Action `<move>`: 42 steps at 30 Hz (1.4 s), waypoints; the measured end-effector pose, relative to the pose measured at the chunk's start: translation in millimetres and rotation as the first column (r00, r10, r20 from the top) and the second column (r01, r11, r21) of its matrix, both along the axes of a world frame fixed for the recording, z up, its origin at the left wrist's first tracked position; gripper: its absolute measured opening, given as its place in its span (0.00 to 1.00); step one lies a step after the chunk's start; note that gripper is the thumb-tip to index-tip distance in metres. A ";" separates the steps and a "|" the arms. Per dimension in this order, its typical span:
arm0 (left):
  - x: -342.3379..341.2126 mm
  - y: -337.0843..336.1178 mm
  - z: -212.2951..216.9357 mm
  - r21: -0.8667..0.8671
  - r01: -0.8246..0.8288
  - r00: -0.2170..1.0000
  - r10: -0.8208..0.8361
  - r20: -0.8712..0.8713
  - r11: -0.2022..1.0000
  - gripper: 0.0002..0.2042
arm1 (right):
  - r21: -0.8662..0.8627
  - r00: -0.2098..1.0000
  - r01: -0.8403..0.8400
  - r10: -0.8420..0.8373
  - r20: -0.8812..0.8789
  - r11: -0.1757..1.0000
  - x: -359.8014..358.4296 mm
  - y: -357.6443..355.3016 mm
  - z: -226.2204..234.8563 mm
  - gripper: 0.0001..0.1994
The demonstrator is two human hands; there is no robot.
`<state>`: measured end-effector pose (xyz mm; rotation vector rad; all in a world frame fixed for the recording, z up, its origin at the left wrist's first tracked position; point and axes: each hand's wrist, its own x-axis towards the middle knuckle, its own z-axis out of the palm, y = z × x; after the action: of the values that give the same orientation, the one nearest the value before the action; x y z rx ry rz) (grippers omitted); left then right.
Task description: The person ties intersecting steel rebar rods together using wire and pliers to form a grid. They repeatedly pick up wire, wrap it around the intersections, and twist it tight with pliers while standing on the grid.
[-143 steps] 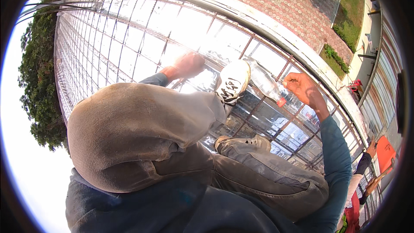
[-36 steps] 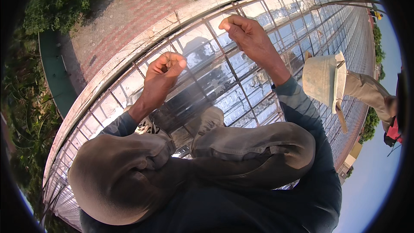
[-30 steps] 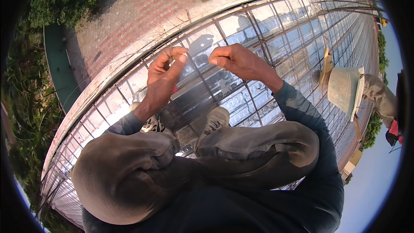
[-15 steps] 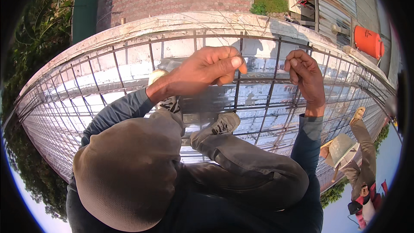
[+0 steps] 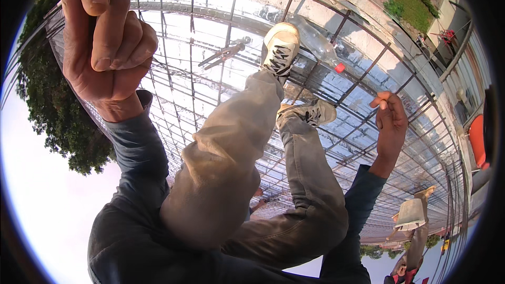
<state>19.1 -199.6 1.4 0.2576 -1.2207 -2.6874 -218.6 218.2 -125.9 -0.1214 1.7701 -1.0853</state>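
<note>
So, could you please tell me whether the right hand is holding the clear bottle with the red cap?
No, the clear bottle lies beside a white shoe, visibly apart from the right hand.

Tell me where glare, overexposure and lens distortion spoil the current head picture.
Head view: bright glare washes out the pale surface under the rebar grid; head view: the sky at lower left is nearly pure white; head view: the fisheye bends the ledge into an arc, and the left hand looms large near the rim.
</note>
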 end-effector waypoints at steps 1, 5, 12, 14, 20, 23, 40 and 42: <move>22.2 -6.8 15.3 -0.025 -0.075 0.995 0.076 0.062 0.997 0.20 | 0.021 0.998 -0.054 0.055 -0.017 0.998 7.0 0.7 4.9 0.09; 108.4 -9.0 76.1 -0.198 -0.418 0.841 0.460 0.283 0.887 0.17 | 0.164 0.987 -0.118 0.134 -0.090 0.979 45.2 -18.5 1.2 0.10; 197.0 35.1 130.5 -0.614 -0.567 0.017 0.753 0.658 0.550 0.14 | 0.418 0.751 -0.374 0.535 -0.387 0.828 81.6 -48.0 -117.2 0.28; 225.2 54.3 119.1 -0.624 -0.458 -0.036 0.688 0.725 0.633 0.13 | 0.440 0.795 -0.398 0.542 -0.273 0.805 82.8 -55.0 -120.3 0.24; 310.7 122.2 84.6 -0.311 0.137 -0.115 0.327 0.938 0.940 0.17 | 0.479 0.853 -0.304 0.459 -0.249 0.824 85.9 -49.3 -50.4 0.19; 332.5 167.9 68.3 -0.172 0.354 -0.024 0.193 0.981 0.919 0.18 | 0.480 0.870 -0.279 0.431 -0.242 0.832 72.1 1.4 -1.0 0.19; 334.1 352.6 145.6 -0.126 0.723 -0.222 0.401 0.889 0.679 0.21 | 0.533 0.727 -0.430 0.629 -0.275 0.729 -60.1 355.4 168.2 0.17; 315.8 426.4 179.4 -0.023 0.756 -0.331 0.412 0.849 0.654 0.22 | 0.473 0.692 -0.511 0.670 -0.270 0.718 -72.9 373.6 169.5 0.17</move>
<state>334.9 226.8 180.8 2.8632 -2.6856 -0.8910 -291.5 591.9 43.6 -0.7167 2.0660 -0.2322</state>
